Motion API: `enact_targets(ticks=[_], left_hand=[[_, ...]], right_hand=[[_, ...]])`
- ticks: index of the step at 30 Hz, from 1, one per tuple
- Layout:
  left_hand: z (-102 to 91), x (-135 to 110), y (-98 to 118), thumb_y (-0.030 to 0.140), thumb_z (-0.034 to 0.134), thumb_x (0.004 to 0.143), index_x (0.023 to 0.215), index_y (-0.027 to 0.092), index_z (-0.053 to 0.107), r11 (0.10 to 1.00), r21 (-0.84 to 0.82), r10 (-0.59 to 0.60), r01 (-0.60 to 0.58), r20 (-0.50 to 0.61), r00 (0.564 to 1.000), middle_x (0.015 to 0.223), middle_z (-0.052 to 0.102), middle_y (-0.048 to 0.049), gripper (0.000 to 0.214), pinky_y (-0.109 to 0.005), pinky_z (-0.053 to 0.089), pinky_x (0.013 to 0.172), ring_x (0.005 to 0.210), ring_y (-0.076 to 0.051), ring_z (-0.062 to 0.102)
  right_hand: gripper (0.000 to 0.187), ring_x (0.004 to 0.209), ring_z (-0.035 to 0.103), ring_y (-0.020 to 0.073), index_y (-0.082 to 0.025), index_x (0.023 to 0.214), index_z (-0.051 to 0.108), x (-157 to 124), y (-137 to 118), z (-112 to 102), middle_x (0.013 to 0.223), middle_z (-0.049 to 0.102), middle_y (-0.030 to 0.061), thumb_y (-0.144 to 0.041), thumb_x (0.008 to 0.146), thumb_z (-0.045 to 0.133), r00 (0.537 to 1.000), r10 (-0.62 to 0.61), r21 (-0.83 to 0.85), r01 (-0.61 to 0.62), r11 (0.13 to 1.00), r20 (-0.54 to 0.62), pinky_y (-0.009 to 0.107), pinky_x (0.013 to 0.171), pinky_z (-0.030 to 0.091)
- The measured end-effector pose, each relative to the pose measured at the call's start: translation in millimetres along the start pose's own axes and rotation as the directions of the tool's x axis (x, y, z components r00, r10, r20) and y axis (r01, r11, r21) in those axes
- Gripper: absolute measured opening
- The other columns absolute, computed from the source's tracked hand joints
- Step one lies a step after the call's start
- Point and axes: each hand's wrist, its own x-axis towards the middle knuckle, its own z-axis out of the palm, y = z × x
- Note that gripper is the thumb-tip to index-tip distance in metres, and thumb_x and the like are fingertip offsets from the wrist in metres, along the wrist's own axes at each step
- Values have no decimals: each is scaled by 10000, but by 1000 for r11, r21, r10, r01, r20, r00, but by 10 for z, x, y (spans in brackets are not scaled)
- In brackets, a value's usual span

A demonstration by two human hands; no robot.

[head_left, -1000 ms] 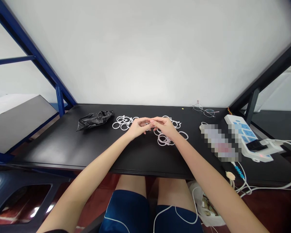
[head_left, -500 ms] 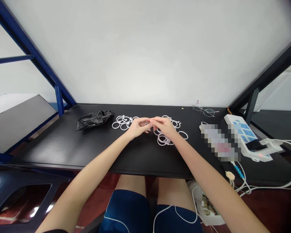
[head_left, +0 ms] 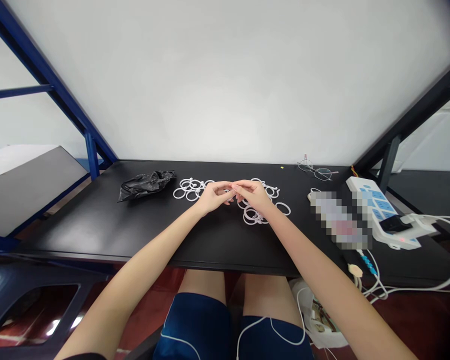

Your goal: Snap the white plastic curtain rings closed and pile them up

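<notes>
My left hand (head_left: 213, 196) and my right hand (head_left: 254, 194) meet fingertip to fingertip above the middle of the black table. Both are closed in a pinch on a white plastic ring, mostly hidden by the fingers. Left of them lies a loose group of white plastic rings (head_left: 186, 184) with small ball-like knobs. More white rings (head_left: 252, 216) lie under and around my right hand, some overlapping, with a single ring (head_left: 283, 208) at their right edge.
A crumpled black plastic bag (head_left: 145, 185) lies at the left on the black table (head_left: 97, 225). Eyeglasses (head_left: 318, 171) rest at the back right. A blurred-out phone-like object (head_left: 337, 220), a white power strip (head_left: 382, 210) and white cables (head_left: 427, 289) take up the right side.
</notes>
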Motion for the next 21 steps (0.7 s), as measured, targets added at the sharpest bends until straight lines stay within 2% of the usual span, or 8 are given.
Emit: enact_targets(ticks=[8, 14, 18, 21], left_hand=[[6, -2, 40, 403, 711, 758, 1044, 127, 669, 999, 15, -40, 40, 6, 999, 907, 692, -72, 399, -212, 556, 574, 730, -132, 652], [-7, -8, 76, 416, 732, 735, 1070, 131, 661, 994, 74, -75, 77, -26, 997, 1029, 697, -105, 446, -215, 557, 561, 742, -147, 671], [-7, -16, 92, 387, 741, 724, 1033, 123, 661, 992, 110, -64, 68, -42, 997, 994, 694, -100, 414, -218, 562, 564, 739, -143, 662], [-10, -14, 85, 377, 741, 722, 1042, 131, 654, 992, 111, -52, 56, -40, 998, 1055, 672, -104, 413, -221, 568, 569, 754, -142, 661]], right_hand=[[358, 603, 612, 141, -183, 848, 752, 8, 13, 4, 700, 686, 28, -489, 664, 769, 1000, 17, 16, -16, 1000, -26, 262, 535, 501], [355, 566, 549, 112, -180, 754, 750, 40, 3, -40, 645, 650, 25, -526, 678, 749, 987, 39, 72, -28, 997, -157, 238, 503, 495], [369, 570, 545, 102, -178, 729, 745, 40, -21, -67, 738, 688, 51, -545, 710, 719, 980, 41, 96, -22, 995, -196, 231, 504, 500], [344, 568, 551, 102, -179, 721, 734, 36, -11, -70, 770, 704, 52, -519, 673, 758, 981, 34, 96, -16, 995, -190, 236, 500, 495]])
